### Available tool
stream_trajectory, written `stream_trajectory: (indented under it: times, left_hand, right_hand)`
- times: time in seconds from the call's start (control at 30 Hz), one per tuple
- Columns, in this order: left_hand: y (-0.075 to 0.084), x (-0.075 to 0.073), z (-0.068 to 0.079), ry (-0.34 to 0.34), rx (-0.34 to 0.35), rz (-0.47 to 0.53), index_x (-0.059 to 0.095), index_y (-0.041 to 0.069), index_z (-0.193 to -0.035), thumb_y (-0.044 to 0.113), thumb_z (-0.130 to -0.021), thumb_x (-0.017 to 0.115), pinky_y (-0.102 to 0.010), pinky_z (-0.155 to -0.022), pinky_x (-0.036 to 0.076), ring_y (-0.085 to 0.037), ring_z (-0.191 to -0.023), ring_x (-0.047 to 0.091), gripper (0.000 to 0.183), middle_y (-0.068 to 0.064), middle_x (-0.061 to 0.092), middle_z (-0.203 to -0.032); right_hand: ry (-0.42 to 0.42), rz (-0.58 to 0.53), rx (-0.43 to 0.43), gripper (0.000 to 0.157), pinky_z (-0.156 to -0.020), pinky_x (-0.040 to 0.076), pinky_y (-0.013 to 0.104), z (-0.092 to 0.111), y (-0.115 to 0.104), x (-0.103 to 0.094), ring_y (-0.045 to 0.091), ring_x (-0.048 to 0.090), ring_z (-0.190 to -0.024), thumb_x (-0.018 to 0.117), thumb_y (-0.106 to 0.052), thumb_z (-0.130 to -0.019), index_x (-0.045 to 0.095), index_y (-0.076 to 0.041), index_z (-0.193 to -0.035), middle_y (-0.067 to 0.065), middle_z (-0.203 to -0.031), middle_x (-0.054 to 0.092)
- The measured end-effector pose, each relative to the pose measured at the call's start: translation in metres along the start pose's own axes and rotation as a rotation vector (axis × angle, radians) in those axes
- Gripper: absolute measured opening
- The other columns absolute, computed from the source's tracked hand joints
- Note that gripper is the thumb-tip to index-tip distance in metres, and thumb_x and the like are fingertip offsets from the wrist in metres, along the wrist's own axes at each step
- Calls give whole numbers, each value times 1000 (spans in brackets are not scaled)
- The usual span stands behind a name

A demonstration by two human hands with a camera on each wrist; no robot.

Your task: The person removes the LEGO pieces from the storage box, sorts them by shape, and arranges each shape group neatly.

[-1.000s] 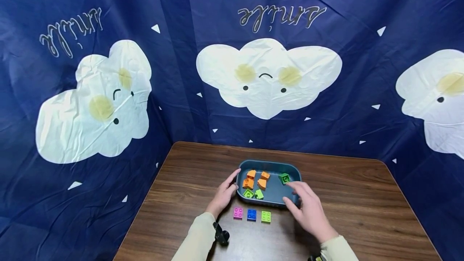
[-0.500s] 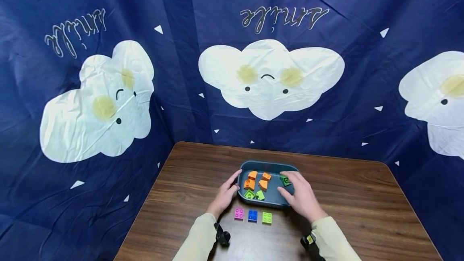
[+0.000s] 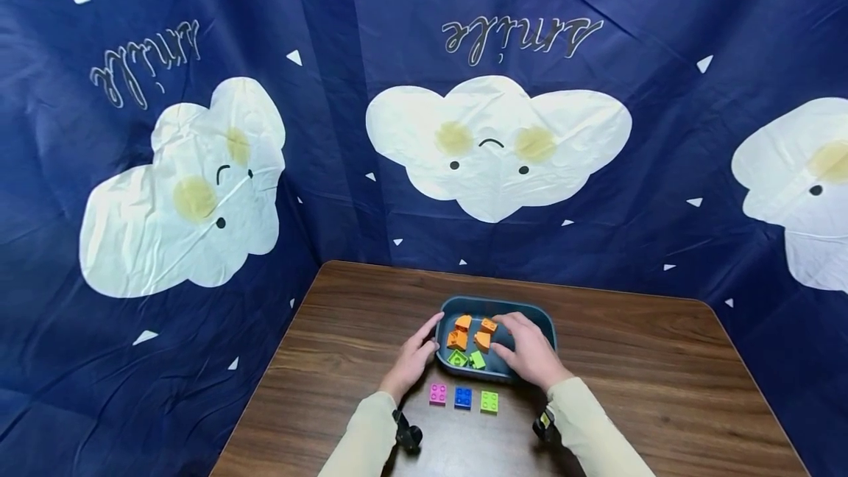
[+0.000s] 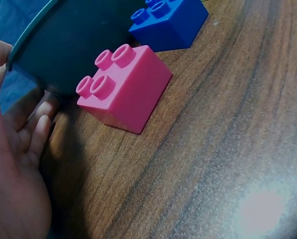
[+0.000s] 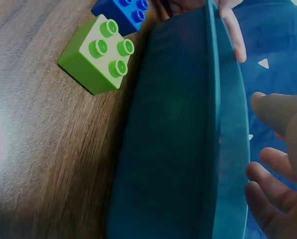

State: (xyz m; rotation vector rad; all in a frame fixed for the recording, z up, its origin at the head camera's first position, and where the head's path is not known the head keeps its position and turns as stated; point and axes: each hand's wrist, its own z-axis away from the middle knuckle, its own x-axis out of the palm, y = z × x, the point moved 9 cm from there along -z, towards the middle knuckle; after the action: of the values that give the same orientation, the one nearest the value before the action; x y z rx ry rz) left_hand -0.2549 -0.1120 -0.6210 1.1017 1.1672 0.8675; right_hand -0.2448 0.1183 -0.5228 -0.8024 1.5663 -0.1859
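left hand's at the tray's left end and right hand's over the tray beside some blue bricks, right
Not blue: the head view shows orange bricks beside the right hand, which is over the tray. The left hand is at its left end, as you say.

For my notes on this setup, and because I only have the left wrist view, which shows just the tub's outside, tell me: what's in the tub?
Observer: In the tub I can see four orange pieces and two lime pieces.

Operator: Good. Is anything reaching in there?

Observer: The right hand is over the tub's right part, close to the orange pieces; I can't tell whether it touches one.

Operator: And what's on the table past the blue block, going away from the pink block?

Observer: A lime block, standing apart from the blue block with its studs up.
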Motion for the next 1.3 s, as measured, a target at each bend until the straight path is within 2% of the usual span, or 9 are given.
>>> stream_trajectory:
  times: [0.1, 0.17, 0.23, 0.3, 0.63, 0.77, 0.93, 1.17, 1.3]
  left_hand:
    - [-1, 0, 0, 0, 5, -5, 45, 39, -159, 14, -102, 52, -36, -83, 42, -15, -67, 47, 63, -2, 56, -83]
    - [-2, 0, 0, 8, 11, -13, 46, 40, -159, 15, -102, 53, -41, -92, 42, -18, -83, 55, 63, -3, 67, -111]
    - [-1, -1, 1, 17, 19, -26, 46, 41, -158, 15, -101, 53, -49, -104, 41, -22, -109, 59, 63, -2, 60, -146]
    - [-1, -1, 1, 20, 16, -37, 46, 43, -158, 17, -101, 53, -52, -108, 38, -25, -121, 54, 63, -1, 51, -156]
    - [-1, 0, 0, 21, 24, -42, 46, 38, -159, 17, -101, 54, -59, -112, 36, -30, -135, 49, 62, -3, 48, -161]
    - [-2, 0, 0, 27, 22, -30, 46, 35, -160, 15, -102, 54, -49, -101, 38, -25, -119, 53, 61, -5, 53, -154]
    - [-2, 0, 1, 27, -4, 7, 45, 34, -160, 14, -103, 53, -42, -87, 41, -22, -86, 54, 61, -17, 63, -116]
    - [-1, -2, 1, 32, 12, -30, 47, 37, -159, 17, -102, 53, -61, -115, 34, -25, -135, 48, 61, -1, 48, -162]
    - [2, -2, 1, 23, 19, -28, 47, 39, -158, 18, -102, 53, -48, -98, 42, -23, -104, 58, 61, -4, 63, -137]
  right_hand:
    - [-45, -14, 4, 49, -94, 57, 50, -6, -3, 8, 30, 67, -115, 81, -23, -93, 67, -9, -138, 7, -133, 66]
    - [-75, -19, -4, 47, -94, 57, 50, -9, -6, 12, 30, 67, -114, 80, -22, -94, 68, -8, -137, 9, -132, 66]
    - [-98, -16, -27, 45, -95, 57, 51, -12, -10, 17, 30, 67, -114, 80, -21, -94, 69, -8, -136, 10, -130, 67]
    - [-115, -16, -65, 43, -94, 57, 51, -14, -15, 22, 30, 67, -113, 80, -20, -94, 70, -6, -134, 11, -127, 68]
    - [-185, 10, -216, 35, -89, 58, 48, -28, -39, 44, 30, 69, -105, 81, -17, -92, 74, -4, -125, 11, -118, 73]
    - [-263, 71, -249, 34, -91, 58, 47, -31, -48, 54, 27, 70, -105, 81, -20, -93, 75, -6, -123, 8, -116, 76]
    - [-339, 153, -312, 28, -86, 59, 41, -31, -56, 67, 18, 70, -96, 84, -21, -90, 78, -11, -116, 3, -107, 77]
    - [-414, 194, -336, 37, -92, 59, 39, -32, -57, 78, 18, 70, -107, 86, -8, -85, 80, -15, -121, -2, -115, 77]
    - [-463, 191, -277, 46, -95, 58, 40, -35, -54, 81, 18, 70, -112, 82, 5, -83, 80, -17, -123, -3, -119, 77]
